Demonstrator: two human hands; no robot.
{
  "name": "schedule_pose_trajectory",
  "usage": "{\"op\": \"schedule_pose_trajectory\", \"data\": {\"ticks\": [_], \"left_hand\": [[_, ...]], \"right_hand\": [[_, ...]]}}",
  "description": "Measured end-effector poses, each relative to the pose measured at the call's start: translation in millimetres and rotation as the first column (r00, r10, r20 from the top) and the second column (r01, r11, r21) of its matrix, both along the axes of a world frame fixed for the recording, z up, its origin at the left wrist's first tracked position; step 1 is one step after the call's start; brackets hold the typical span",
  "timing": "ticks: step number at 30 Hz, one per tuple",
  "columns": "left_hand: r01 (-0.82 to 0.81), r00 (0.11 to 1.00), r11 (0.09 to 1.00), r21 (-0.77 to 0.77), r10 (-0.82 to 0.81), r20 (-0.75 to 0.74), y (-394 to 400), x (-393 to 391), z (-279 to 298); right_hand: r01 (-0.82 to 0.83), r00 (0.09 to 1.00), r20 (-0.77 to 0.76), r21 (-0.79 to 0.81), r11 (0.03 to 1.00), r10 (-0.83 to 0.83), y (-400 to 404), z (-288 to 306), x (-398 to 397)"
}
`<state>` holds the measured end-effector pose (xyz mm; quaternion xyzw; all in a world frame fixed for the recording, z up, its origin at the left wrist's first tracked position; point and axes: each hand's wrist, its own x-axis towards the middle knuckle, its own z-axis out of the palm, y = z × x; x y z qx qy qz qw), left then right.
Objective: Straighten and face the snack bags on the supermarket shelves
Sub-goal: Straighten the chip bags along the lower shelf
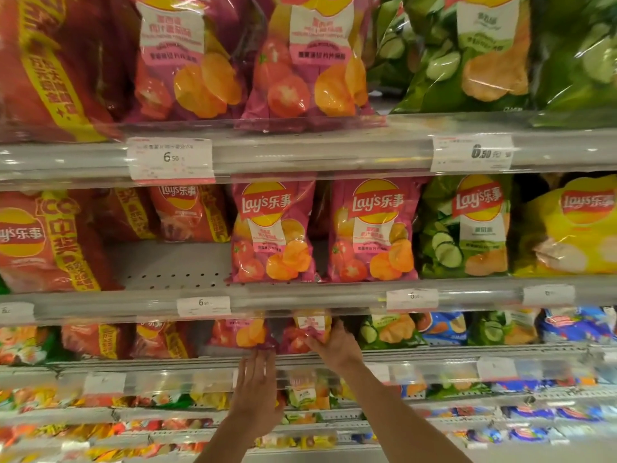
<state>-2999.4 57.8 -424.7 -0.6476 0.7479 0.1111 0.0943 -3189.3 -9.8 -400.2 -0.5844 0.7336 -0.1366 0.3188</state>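
Observation:
Two pink tomato chip bags stand on the third shelf down, partly hidden behind the shelf rail above. My right hand (334,345) grips the lower corner of the right pink bag (309,330). My left hand (255,394) reaches up with straight fingers, its fingertips at the bottom edge of the left pink bag (242,334). On the shelf above, two more pink tomato bags (273,228) stand upright, facing front.
Red chip bags (43,242) fill the left side, green cucumber bags (464,225) and a yellow bag (574,228) the right. A bare stretch of shelf (173,262) lies left of the middle pink bags. Price-tag rails (300,152) front each shelf. Small snack packs crowd the lower shelves.

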Motion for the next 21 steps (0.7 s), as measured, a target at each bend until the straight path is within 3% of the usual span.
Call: {"op": "schedule_pose_trajectory", "data": {"ticks": [6, 9, 13, 18, 21], "left_hand": [[-0.09, 0.996, 0.99, -0.113, 0.092, 0.014, 7, -12, -5], [-0.193, 0.98, 0.959, -0.21, 0.176, -0.095, 16, -30, -4], [-0.31, 0.921, 0.895, -0.32, 0.199, -0.334, 30, -74, -3], [-0.331, 0.823, 0.916, -0.227, 0.163, -0.543, 33, -175, -5], [-0.433, 0.738, 0.882, -0.186, 0.229, -0.635, 33, -242, 1]], "right_hand": [[-0.134, 0.99, -0.052, -0.158, 0.978, 0.127, 41, 7, -26], [-0.135, 0.99, 0.016, -0.2, 0.97, 0.141, 62, 4, -52], [0.076, 0.986, 0.164, -0.249, 0.966, -0.036, 84, -4, -107], [0.334, 0.915, 0.334, -0.306, 0.891, -0.228, 95, -10, -205], [0.45, 0.854, 0.422, -0.304, 0.84, -0.304, 97, -8, -268]]}}
